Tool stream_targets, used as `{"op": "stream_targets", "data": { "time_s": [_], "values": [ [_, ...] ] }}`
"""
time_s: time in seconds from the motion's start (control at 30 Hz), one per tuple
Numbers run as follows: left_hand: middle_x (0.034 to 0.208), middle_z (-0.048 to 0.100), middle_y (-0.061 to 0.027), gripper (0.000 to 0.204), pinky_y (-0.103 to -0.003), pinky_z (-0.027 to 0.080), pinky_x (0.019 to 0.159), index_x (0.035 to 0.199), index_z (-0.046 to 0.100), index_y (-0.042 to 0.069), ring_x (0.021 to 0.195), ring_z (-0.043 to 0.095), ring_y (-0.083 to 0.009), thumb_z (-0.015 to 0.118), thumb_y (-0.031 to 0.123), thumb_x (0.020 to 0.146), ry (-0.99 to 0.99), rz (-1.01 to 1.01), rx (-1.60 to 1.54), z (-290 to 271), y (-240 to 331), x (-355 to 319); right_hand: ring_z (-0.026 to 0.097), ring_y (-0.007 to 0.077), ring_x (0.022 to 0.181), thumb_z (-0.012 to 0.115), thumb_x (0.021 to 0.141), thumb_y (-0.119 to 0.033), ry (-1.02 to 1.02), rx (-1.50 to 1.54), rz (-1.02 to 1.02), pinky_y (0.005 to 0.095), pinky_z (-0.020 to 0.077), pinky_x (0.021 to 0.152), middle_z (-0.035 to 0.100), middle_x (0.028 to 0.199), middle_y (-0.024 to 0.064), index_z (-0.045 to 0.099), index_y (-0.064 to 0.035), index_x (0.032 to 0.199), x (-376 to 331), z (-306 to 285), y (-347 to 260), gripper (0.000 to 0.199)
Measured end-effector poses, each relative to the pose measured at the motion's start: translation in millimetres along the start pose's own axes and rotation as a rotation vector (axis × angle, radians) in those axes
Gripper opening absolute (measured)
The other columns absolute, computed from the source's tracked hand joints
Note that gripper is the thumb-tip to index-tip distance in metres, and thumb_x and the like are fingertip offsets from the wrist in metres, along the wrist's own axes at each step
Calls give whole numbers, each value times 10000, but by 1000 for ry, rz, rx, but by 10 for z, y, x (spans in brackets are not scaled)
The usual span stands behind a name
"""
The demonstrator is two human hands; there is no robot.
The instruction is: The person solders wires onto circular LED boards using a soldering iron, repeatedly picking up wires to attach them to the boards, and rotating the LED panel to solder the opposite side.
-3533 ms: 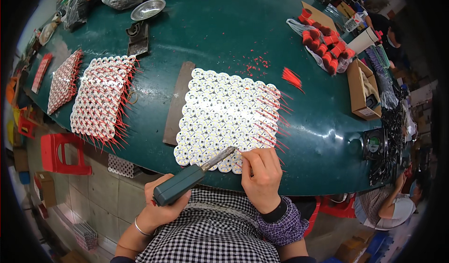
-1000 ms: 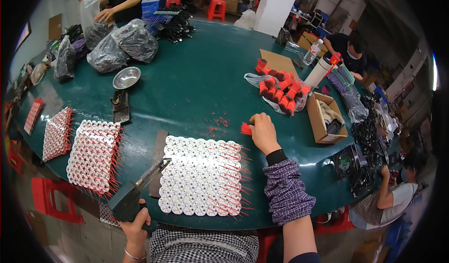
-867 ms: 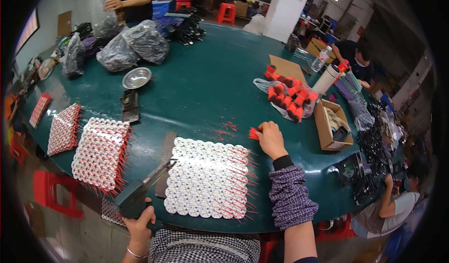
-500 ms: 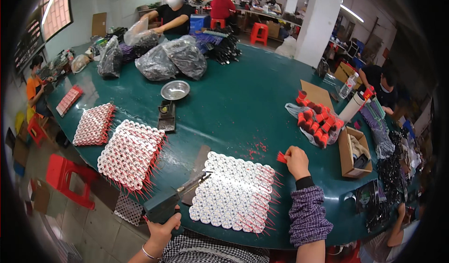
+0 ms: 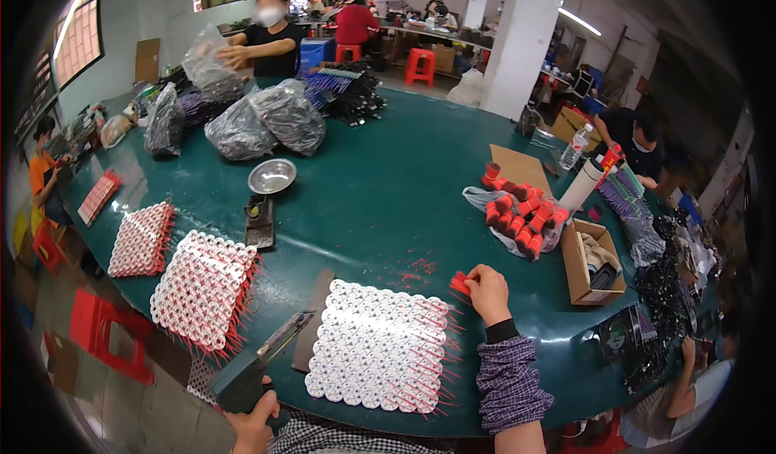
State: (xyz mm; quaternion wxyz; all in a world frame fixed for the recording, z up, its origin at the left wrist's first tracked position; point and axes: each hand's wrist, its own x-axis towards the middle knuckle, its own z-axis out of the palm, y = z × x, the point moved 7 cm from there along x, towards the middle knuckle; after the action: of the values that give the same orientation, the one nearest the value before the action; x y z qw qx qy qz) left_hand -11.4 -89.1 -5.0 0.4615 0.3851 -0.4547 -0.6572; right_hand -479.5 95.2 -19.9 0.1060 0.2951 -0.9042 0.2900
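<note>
- A white panel (image 5: 376, 345) made of joined discs lies flat on the green table (image 5: 388, 171), near its front edge and between the two hands; red wires stick out along its right side.
- The left hand (image 5: 257, 423) is closed around the grip of a dark green soldering gun (image 5: 242, 377), whose tip points up and to the right, close to the panel's left side.
- A brown strip (image 5: 311, 337) sits along that left side, partly under the panel; whether the tip touches it I cannot tell.
- The right hand (image 5: 490, 292) is beyond the panel's upper right corner, thumb and fingers pinched on a small bundle of red wires (image 5: 459, 283); the fingers hide part of it.
- Red scraps (image 5: 418, 270) are scattered on the table just left of the bundle.
- Farther left are a dark metal stand (image 5: 259, 228), a shiny bowl (image 5: 272, 177) just behind it, and a larger wired panel (image 5: 202, 288).
- To the right, red spools (image 5: 517, 221) lie on a clear plastic bag, with an open cardboard box (image 5: 592, 288) just beside them.
- Across the table, a masked co-worker in black handles a grey plastic bag (image 5: 212, 70).
</note>
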Motion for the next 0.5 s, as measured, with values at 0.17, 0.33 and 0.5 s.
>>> {"op": "stream_targets", "data": {
  "time_s": [0.17, 0.33, 0.5],
  "values": [
    [1026, 647, -153, 528, -278, 459, 447, 1288, 525, -20, 545, 548, -146, 673, -56, 783, -62, 49, 30, 42, -156, 196, 687, 339, 807, 750, 777, -107, -52, -18, 95, 446, 526, 717, 711, 816, 122, 706, -74, 830, -8, -92, 31, 76],
    [1013, 637, -154, 463, -275, 434, 433, 1233, 527, -45, 520, 524, -141, 643, -58, 785, -167, 31, 79, 229, -151, 265, 662, 307, 891, 729, 800, -138, 40, 2, -61, 431, 528, 785, 679, 871, 87, 727, -90, 842, -41, -130, 43, 64],
    [1033, 615, -174, 476, -258, 398, 430, 1256, 521, -52, 505, 502, -135, 645, 16, 802, -231, 115, 82, 429, -82, 423, 657, 313, 889, 695, 835, -107, 23, 11, -62, 432, 518, 772, 671, 873, 97, 707, -75, 872, -85, -246, -44, 50]
  ]
}}
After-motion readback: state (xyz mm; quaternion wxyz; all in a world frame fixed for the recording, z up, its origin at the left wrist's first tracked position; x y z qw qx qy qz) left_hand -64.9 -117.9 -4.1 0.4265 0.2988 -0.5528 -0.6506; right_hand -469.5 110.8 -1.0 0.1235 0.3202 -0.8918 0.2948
